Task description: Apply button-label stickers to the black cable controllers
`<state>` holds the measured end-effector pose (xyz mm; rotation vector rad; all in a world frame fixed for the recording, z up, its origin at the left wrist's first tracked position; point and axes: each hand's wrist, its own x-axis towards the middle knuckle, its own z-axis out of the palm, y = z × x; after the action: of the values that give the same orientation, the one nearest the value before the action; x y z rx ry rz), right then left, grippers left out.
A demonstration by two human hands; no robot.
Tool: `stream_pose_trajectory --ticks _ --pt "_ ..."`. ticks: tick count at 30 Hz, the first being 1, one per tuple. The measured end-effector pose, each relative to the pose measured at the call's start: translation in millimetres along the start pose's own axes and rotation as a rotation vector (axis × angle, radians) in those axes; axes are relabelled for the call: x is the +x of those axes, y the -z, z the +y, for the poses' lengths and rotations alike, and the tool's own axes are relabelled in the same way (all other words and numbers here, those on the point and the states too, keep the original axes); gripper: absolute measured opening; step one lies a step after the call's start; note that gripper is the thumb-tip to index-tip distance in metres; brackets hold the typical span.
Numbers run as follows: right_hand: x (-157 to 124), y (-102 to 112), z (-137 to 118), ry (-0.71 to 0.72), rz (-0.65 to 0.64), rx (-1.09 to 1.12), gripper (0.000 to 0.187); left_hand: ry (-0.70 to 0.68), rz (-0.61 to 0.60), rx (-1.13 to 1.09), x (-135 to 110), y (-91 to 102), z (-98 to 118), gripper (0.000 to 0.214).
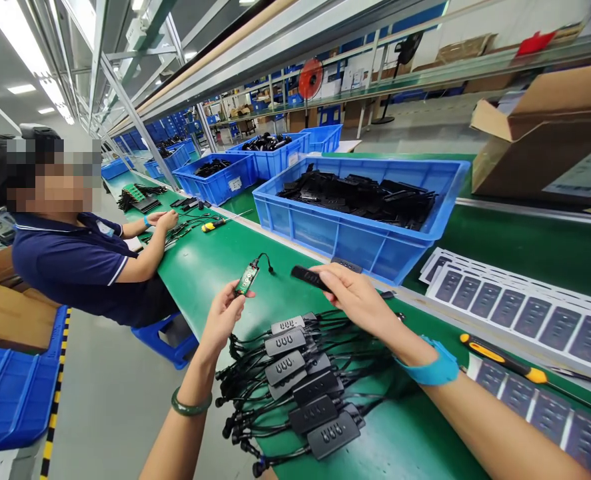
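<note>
Green circuit board stands nearly upright in the left hand, pinched between thumb and fingers above the bench, with a short black cable curling from its top end. The right hand is closed on a slim black casing, gripping it between thumb and fingers with its end pointing toward the board. The two hands are apart, and a small gap separates board and casing. A blue wristband circles the right wrist, and a green bangle circles the left.

Below the hands, a heap of black cabled units lies on the green bench, their button-marked housings facing up and their cables tangled together. Just past the right hand, another casing rests against a blue crate full of loose black parts. Printed label sheets lie to the right, with a yellow-handled screwdriver between them. A cardboard box stands beyond.

Along the left side of the bench sits a co-worker in a navy polo shirt, hands over black cables, near a second screwdriver. More blue crates line the bench farther on.
</note>
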<state>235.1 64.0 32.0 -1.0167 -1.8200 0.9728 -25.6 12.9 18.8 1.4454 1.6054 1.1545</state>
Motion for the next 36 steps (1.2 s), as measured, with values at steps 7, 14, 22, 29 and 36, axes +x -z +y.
stream_pose_trajectory --ticks 7,14,22,29,36 --pt "-12.9 -20.1 -33.1 0.055 0.048 0.302 0.018 0.021 -0.146 -0.37 -31.1 -4.8 38.9 0.048" --pt "-12.5 -38.3 -34.3 0.1 0.058 0.358 0.014 0.034 -0.277 -0.434 -47.5 -13.5 48.8 0.055" --pt "-10.8 -51.4 -31.6 -0.028 0.104 0.607 0.031 -0.058 -0.267 -0.366 -60.6 -22.5 54.2 0.051" --pt "-13.9 -50.0 -28.7 -0.037 -0.083 0.593 0.034 -0.201 -0.149 0.045 -66.1 -23.1 53.5 0.034" --pt "-9.4 -46.5 -21.4 0.045 -0.033 0.189 0.035 -0.28 -0.092 0.22 -49.6 -21.3 44.9 0.028"
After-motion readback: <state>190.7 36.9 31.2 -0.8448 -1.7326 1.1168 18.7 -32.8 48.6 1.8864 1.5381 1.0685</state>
